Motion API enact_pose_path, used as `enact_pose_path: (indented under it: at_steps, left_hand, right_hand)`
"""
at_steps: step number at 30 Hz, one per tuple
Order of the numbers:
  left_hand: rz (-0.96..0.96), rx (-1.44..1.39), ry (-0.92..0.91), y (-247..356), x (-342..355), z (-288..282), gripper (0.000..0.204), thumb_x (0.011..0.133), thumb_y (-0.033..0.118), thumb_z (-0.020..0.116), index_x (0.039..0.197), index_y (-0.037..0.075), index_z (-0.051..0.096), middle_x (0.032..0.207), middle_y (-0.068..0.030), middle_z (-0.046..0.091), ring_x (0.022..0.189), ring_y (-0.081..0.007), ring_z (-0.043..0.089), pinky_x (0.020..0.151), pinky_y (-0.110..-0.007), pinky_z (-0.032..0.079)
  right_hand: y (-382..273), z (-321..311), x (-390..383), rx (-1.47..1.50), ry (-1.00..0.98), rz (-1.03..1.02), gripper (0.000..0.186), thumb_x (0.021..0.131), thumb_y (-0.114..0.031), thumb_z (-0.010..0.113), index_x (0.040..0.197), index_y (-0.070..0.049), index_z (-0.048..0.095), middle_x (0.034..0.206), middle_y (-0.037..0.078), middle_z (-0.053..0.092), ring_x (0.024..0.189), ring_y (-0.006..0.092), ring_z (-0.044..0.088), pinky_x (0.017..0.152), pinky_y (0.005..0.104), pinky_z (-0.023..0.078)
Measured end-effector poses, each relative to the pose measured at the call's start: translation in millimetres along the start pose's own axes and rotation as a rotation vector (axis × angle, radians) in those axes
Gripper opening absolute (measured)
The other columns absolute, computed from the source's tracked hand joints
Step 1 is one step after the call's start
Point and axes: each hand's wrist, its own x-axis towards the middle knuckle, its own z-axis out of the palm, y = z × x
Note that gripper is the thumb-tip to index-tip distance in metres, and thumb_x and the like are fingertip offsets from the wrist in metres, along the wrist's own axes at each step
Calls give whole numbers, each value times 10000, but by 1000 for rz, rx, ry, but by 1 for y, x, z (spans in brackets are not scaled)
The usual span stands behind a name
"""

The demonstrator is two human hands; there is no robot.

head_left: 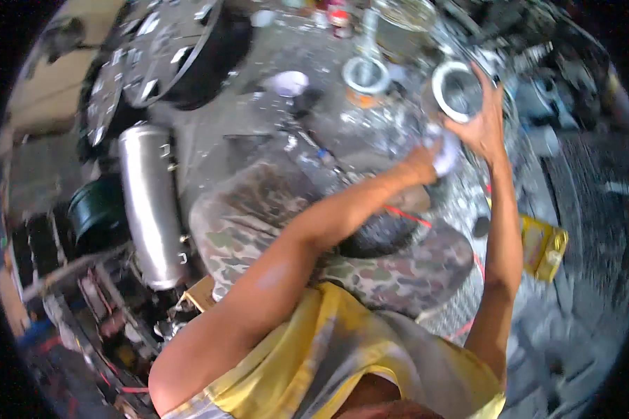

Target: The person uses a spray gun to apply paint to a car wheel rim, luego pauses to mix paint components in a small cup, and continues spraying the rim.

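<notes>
Clasping a round, white-rimmed grey container [437, 86], the right grip [483, 127] curves about its right side, thumb at the near edge and fingers toward the far edge, with the opening facing up. Just nearer, the left grip [423, 163] meets the left side of a pale lilac, rounded object [449, 155]; blur hides whether its fingers pinch that object or only touch it. Left of the container stands a white-rimmed round jar with an orange base [365, 75], and farther left a pale lilac cup [291, 84]. A large translucent bucket [402, 33] sits at the far side. Well apart at left lies a shiny silver metal cylinder [154, 206]; near right lies a yellow rectangular tin [544, 246].
</notes>
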Motion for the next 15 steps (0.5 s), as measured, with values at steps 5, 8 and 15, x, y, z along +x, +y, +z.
enact_pose_path:
  at_steps: [5, 8, 15]
  left_hand:
    - [25, -10, 24, -1, 3, -6, 940, 754, 117, 722, 1571, 126, 257, 1267, -268, 624, 1162, -415, 625, 1011, -466, 506]
    - [15, -39, 4, 4, 0, -14, 903, 757, 144, 719, 1547, 151, 283, 1275, -271, 621, 1151, -430, 628, 1020, -469, 493]
    - [-73, -215, -95, 9, -2, -28, 921, 749, 132, 747, 1541, 194, 283, 1293, -220, 617, 881, -336, 728, 562, -383, 635]
  right_hand:
    - [1, -54, -22, -122, -86, 51, 1049, 544, -221, 849, 1496, -151, 414, 1282, 249, 513, 1161, 460, 514, 1044, 488, 433]
    - [-1, -68, -41, -106, -169, 165, 1044, 534, -129, 844, 1490, -130, 424, 1327, 225, 538, 1191, 459, 508, 1060, 488, 430]
    - [6, -54, -84, -273, -266, 153, 1124, 496, -116, 924, 1495, -155, 408, 1288, 220, 435, 1211, 446, 486, 1020, 488, 458]
